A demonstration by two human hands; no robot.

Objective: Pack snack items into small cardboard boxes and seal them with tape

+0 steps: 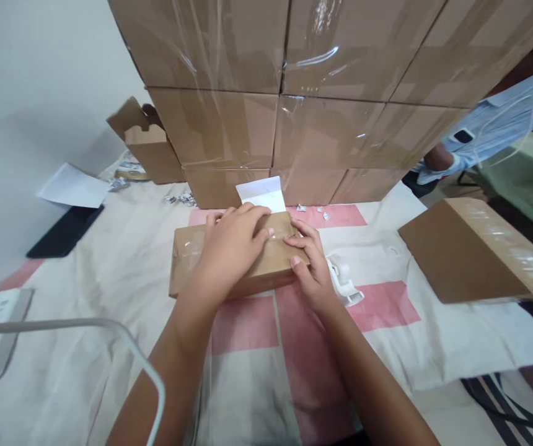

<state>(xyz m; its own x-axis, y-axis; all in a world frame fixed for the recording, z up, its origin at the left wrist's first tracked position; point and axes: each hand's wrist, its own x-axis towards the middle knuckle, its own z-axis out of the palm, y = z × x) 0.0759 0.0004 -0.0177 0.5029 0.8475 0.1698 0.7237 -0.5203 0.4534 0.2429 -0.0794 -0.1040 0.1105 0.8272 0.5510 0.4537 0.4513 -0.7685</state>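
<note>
A closed brown cardboard box (186, 251) lies lengthwise on the cloth in front of me, with clear tape across its top. My left hand (237, 238) rests over the top, its fingers reaching toward the far edge and its thumb pressed on the cardboard by the tape. Gripping the right end is my right hand (312, 260), fingers on the top and thumb at the near edge. Just right of that hand lies a white tape dispenser (343, 282). Behind the box, a white slip of paper (264, 191) leans up.
Stacked taped cartons (229, 127) form a wall behind. An open carton (152, 152) stands back left, above a dark flat device (66, 232). Another carton (471, 254) sits right. A cable (127, 337) crosses the lower left. A person's blue sleeve (503, 118) shows at right.
</note>
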